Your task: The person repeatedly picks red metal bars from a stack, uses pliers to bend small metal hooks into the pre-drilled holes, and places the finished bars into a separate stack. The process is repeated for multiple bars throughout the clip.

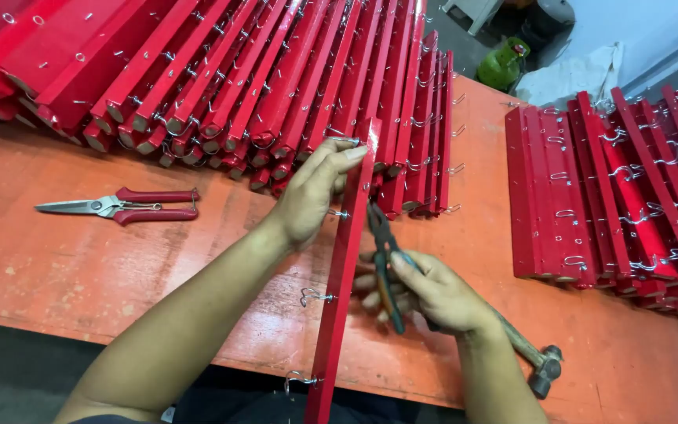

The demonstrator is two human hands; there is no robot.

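While the left hand pinches the far end of the red slat, whose long axis runs near to far, the right hand just right of it grips pliers beside a hook.

Both forearms are reaching forward from the bottom edge. The left hand is stretching furthest, fingers extended and pinching at the tips, wrist straight. The right hand is sitting lower, fingers curling closed, thumb pressing along the top, knuckles turned right.
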